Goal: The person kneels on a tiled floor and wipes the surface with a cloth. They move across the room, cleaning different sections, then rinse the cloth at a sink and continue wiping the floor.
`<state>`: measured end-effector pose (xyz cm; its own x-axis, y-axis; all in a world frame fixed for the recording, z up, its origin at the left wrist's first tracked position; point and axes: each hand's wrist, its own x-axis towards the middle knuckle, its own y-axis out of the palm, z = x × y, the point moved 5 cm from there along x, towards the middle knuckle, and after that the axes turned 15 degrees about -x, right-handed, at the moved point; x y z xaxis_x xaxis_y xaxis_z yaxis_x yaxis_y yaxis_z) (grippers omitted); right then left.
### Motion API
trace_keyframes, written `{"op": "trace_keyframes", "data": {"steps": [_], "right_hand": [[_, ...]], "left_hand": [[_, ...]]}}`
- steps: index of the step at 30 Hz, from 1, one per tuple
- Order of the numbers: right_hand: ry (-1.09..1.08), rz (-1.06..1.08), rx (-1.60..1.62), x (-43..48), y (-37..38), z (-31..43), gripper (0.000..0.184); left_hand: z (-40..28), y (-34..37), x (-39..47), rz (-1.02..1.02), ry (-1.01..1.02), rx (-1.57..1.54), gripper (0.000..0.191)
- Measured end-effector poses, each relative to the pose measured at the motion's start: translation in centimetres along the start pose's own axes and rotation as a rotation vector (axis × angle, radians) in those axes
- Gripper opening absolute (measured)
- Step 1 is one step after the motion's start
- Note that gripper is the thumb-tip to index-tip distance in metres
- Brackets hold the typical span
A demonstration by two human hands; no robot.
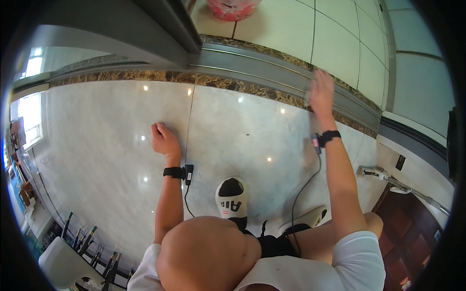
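My right hand (322, 95) reaches over the grey metal sliding-door track (251, 69), its fingers stretched out and slightly blurred. A small pale patch shows by its thumb side, and I cannot tell whether it is something held. Brown marbled stone strips (251, 87) border the track on both sides. My left hand (165, 141) is curled into a fist above the glossy grey floor tiles (222, 116), with nothing visible in it. Both wrists wear black straps with small cabled devices. A small dark speck (247, 134) lies on the tile between my hands.
A dark-framed sliding door (145, 40) stands at the upper left. Beyond the track, a red bucket (233, 9) sits on pale tiles. A floor-cleaning tool with a long handle (400, 185) lies at right near a brown door (404, 225). A white chair (65, 262) is at lower left.
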<state>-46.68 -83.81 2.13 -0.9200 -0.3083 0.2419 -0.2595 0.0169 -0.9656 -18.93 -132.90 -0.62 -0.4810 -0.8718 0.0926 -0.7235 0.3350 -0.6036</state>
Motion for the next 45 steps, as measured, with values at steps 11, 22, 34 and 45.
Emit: {"op": "trace_keyframes", "data": {"steps": [11,22,34,45], "right_hand": [[-0.238,-0.031,0.654,0.9,-0.9,21.4,0.035],[0.049,-0.182,0.191,8.4,0.1,16.3,0.033],[-0.654,0.083,0.607,5.1,-4.5,29.4,0.031],[-0.567,-0.083,0.458,1.1,-4.4,29.3,0.034]], "left_hand": [[-0.6,0.5,0.0,-0.005,-0.013,0.157,0.033],[0.0,0.6,0.4,-0.005,-0.005,0.077,0.031],[-0.6,0.6,0.2,0.006,-0.02,0.087,0.028],[-0.2,0.9,0.3,0.027,0.003,0.149,0.027]]}}
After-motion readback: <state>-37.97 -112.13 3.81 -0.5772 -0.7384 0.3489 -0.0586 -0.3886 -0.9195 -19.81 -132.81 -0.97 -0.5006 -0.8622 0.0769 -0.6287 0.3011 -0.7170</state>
